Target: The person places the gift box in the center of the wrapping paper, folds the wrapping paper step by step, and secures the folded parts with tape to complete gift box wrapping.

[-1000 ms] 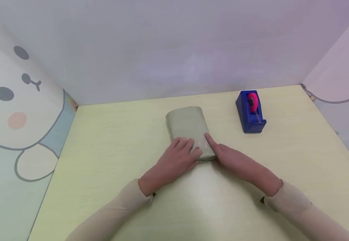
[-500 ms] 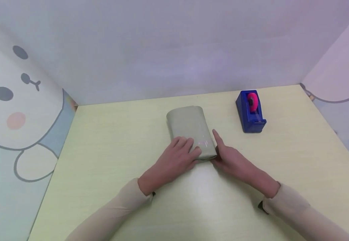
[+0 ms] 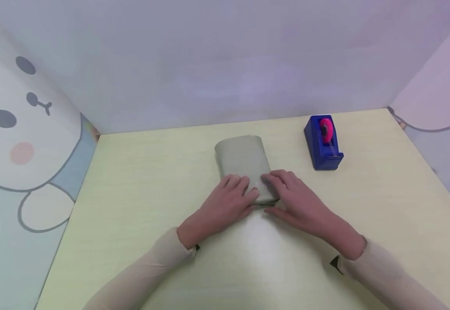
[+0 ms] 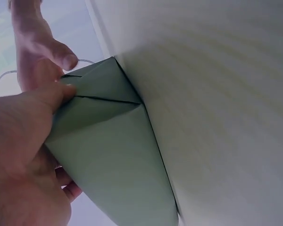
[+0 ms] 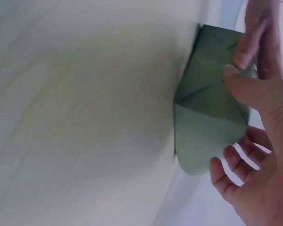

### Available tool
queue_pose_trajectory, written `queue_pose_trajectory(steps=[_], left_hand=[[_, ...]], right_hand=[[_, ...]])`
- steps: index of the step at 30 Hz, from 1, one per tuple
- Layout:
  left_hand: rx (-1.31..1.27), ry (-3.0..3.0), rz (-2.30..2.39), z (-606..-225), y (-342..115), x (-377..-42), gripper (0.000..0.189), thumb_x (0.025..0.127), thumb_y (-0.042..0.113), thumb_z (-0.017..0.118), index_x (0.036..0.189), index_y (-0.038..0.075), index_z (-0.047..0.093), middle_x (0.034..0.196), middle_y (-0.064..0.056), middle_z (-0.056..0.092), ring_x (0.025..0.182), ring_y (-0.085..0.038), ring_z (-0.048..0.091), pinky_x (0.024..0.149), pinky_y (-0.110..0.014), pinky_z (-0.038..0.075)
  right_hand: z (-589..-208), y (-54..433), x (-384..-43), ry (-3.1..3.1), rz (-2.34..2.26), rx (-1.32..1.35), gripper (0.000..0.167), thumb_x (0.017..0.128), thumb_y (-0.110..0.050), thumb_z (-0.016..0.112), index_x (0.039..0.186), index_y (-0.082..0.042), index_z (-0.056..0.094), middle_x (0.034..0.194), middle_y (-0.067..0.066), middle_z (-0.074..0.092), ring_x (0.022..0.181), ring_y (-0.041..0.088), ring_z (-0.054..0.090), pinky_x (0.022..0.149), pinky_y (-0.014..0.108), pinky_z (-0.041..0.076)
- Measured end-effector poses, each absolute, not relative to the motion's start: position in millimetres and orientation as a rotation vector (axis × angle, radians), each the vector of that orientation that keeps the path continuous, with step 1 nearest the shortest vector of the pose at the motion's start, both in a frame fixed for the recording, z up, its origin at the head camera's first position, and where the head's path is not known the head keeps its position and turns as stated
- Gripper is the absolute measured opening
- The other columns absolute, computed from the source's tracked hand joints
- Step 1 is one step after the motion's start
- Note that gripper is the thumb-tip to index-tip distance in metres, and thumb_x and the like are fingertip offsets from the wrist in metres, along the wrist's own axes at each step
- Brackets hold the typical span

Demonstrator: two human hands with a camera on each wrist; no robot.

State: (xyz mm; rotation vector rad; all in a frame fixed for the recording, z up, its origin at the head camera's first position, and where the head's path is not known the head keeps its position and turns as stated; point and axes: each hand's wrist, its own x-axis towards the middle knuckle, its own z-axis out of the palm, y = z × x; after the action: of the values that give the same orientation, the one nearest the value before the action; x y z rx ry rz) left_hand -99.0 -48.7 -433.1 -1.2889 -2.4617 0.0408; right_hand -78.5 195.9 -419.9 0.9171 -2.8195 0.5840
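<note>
A grey-green paper-wrapped package (image 3: 242,155) lies on the table, its near end showing folded flaps (image 4: 101,87) in the left wrist view. My left hand (image 3: 223,204) grips its near left part, fingers over the top and thumb pressed on the folded end. At the near right corner is my right hand (image 3: 302,202), index finger on the top and thumb (image 5: 245,87) against the end flap. Its other fingers are curved beside the package in the right wrist view. What the package contains is hidden by the paper.
A blue tape dispenser (image 3: 323,144) with a pink-cored roll stands at the back right of the pale wooden table (image 3: 143,181). A plain wall (image 3: 225,64) rises behind the table. Cartoon-printed panels (image 3: 15,163) flank both sides.
My right hand has shifted from the package's right side, its raised index finger coming down onto the top and its thumb round to the near end. My left hand and the package stay put.
</note>
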Motion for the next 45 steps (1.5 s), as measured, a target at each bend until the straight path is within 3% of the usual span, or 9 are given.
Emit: queue_pose_trajectory(steps=[5, 11, 14, 18, 24, 32, 36, 41, 45], left_hand=[[-1.325, -2.572, -0.105, -427, -52, -100, 0.028, 0.101, 0.04, 0.066, 0.117, 0.019, 0.059, 0.104, -0.003, 0.053, 0.097, -0.023, 0.044, 0.091, -0.037, 0.042], [-1.28, -2.847, -0.652, -411, -78, -92, 0.057, 0.09, 0.027, 0.082, 0.137, 0.01, 0.054, 0.125, -0.004, 0.055, 0.117, -0.021, 0.046, 0.103, -0.036, 0.044], [-0.991, -2.916, -0.809, -403, -97, -80, 0.051, 0.086, 0.019, 0.086, 0.126, 0.007, 0.056, 0.122, -0.005, 0.057, 0.114, -0.02, 0.051, 0.097, -0.035, 0.051], [-0.754, -3.04, -0.598, -407, -103, -66, 0.023, 0.092, 0.032, 0.08, 0.097, 0.014, 0.066, 0.093, 0.003, 0.062, 0.084, -0.013, 0.056, 0.071, -0.029, 0.051], [-0.825, -3.018, -0.237, -434, -83, -63, 0.039, 0.092, 0.053, 0.073, 0.075, 0.019, 0.063, 0.07, 0.008, 0.057, 0.063, -0.014, 0.052, 0.058, -0.027, 0.04], [-0.8, -2.941, -0.164, -444, -78, -71, 0.043, 0.095, 0.043, 0.072, 0.064, 0.015, 0.061, 0.059, 0.001, 0.058, 0.053, -0.02, 0.052, 0.053, -0.031, 0.038], [-0.704, -2.942, -0.185, -440, -80, -67, 0.043, 0.094, 0.051, 0.071, 0.09, 0.009, 0.064, 0.079, -0.003, 0.062, 0.07, -0.022, 0.058, 0.064, -0.033, 0.045], [-0.802, -2.772, -0.234, -429, -77, -71, 0.094, 0.08, 0.063, 0.081, 0.145, 0.008, 0.045, 0.134, -0.015, 0.052, 0.127, -0.032, 0.052, 0.098, -0.046, 0.051], [-1.065, -2.654, -0.052, -430, -69, -84, 0.099, 0.08, 0.067, 0.079, 0.155, 0.017, 0.038, 0.153, -0.015, 0.041, 0.15, -0.037, 0.035, 0.114, -0.057, 0.04]], right_hand=[[-423, 183, -84, -2.774, 0.501, 0.924, 0.064, 0.08, -0.033, 0.092, 0.129, -0.006, 0.061, 0.131, 0.013, 0.059, 0.121, 0.034, 0.054, 0.101, 0.051, 0.051], [-425, 180, -81, -2.8, 0.485, 0.89, 0.058, 0.082, -0.034, 0.09, 0.126, -0.01, 0.06, 0.132, 0.013, 0.057, 0.126, 0.036, 0.051, 0.1, 0.055, 0.05], [-426, 178, -80, -2.785, 0.485, 0.911, 0.056, 0.083, -0.032, 0.088, 0.126, -0.01, 0.059, 0.132, 0.014, 0.056, 0.126, 0.037, 0.05, 0.1, 0.054, 0.05], [-428, 179, -81, -2.737, 0.456, 0.92, 0.055, 0.083, -0.032, 0.088, 0.124, -0.01, 0.059, 0.13, 0.014, 0.056, 0.123, 0.039, 0.051, 0.099, 0.054, 0.05], [-431, 179, -82, -2.73, 0.451, 0.896, 0.054, 0.083, -0.029, 0.087, 0.124, -0.01, 0.059, 0.129, 0.014, 0.056, 0.122, 0.039, 0.05, 0.101, 0.055, 0.049], [-434, 172, -83, -2.731, 0.437, 0.905, 0.054, 0.085, -0.029, 0.085, 0.128, -0.011, 0.059, 0.13, 0.013, 0.053, 0.124, 0.039, 0.048, 0.098, 0.054, 0.049], [-433, 170, -84, -2.739, 0.423, 0.923, 0.054, 0.085, -0.029, 0.085, 0.128, -0.012, 0.058, 0.131, 0.013, 0.053, 0.125, 0.038, 0.048, 0.097, 0.053, 0.05], [-432, 170, -85, -2.747, 0.392, 0.92, 0.053, 0.087, -0.032, 0.082, 0.129, -0.012, 0.058, 0.131, 0.013, 0.052, 0.126, 0.039, 0.048, 0.095, 0.053, 0.05], [-432, 170, -84, -2.746, 0.39, 0.905, 0.05, 0.087, -0.032, 0.081, 0.127, -0.012, 0.059, 0.13, 0.012, 0.053, 0.125, 0.039, 0.048, 0.094, 0.053, 0.05]])
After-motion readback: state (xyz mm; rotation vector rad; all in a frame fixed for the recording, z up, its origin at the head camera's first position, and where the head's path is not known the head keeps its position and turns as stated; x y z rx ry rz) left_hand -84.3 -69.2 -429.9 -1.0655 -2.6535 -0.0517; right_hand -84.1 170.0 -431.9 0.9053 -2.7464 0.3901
